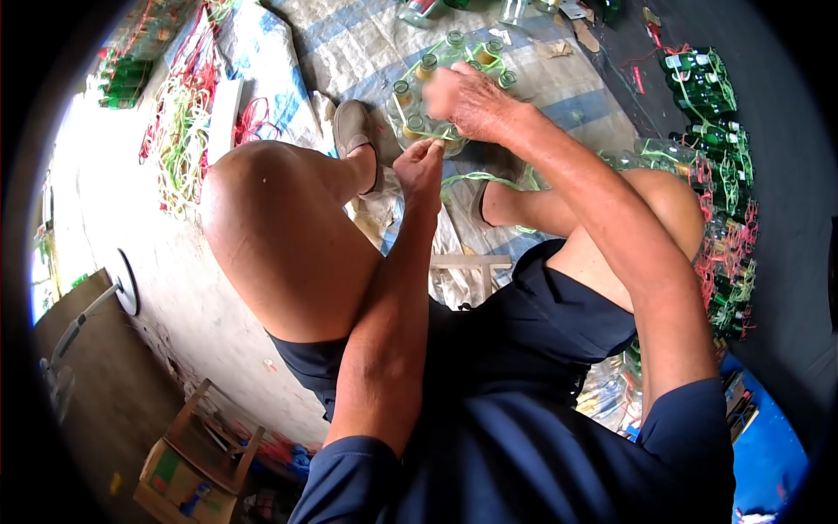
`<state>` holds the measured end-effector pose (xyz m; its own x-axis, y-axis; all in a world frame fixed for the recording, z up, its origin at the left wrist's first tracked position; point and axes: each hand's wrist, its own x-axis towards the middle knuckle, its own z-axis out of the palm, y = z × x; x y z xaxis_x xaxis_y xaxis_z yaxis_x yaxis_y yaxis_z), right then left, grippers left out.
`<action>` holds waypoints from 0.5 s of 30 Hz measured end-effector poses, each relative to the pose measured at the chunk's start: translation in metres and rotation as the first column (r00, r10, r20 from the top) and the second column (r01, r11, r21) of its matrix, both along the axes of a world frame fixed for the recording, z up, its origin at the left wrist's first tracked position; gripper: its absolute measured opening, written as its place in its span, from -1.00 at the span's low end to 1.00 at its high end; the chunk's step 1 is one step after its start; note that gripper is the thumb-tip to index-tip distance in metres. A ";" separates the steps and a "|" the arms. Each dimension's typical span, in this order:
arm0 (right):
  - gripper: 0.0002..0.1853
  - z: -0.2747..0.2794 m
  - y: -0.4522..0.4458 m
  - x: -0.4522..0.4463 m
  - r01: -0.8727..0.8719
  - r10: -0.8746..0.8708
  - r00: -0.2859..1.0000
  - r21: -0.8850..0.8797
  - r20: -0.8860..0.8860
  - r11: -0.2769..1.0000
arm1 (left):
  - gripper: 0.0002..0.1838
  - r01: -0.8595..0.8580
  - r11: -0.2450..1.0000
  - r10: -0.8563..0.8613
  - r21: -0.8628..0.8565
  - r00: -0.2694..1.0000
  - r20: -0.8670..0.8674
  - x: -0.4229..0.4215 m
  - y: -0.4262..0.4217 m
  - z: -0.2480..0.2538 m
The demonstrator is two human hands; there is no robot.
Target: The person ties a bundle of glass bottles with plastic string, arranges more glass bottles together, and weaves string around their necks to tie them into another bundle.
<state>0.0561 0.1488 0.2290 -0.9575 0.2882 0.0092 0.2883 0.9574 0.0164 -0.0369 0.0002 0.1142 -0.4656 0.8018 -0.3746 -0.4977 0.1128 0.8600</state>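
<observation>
A cluster of clear glass bottles (403, 98) stands upright between my feet, ringed by a light green plastic cord (449, 136). My left hand (422, 164) is at the near side of the cluster, thumb and fingers pinched on the cord. Above the bottles on the right, my right hand (476, 103) is closed, its fingers smeared by motion; I cannot make out what it grips. More loose green cord (463, 176) trails beside my right foot. The hand covers part of the cluster.
A striped woven sheet (349, 44) covers the floor under the bottles. Red and green cords (188, 113) hang in a bundle at the left. Bundled green bottles (703, 87) line the right side. A wooden stool (205, 445) is at lower left.
</observation>
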 end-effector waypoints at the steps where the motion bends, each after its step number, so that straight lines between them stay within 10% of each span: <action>1: -0.89 -0.001 0.001 -0.003 -0.027 0.027 1.000 0.007 0.000 1.000 | -0.88 -0.002 1.000 0.002 -0.004 1.000 -0.007 -0.001 0.001 -0.001; 15: -0.60 -0.001 0.005 -0.018 0.172 -0.034 0.949 -0.425 0.313 0.889 | -0.82 -0.098 0.990 0.085 -0.104 0.988 -0.129 -0.004 0.010 -0.014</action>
<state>0.0384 0.1541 0.2283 -0.8617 0.2933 -0.4142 0.4343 0.8484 -0.3028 -0.0407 0.0103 0.1004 -0.5834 0.7110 -0.3926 -0.4008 0.1685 0.9006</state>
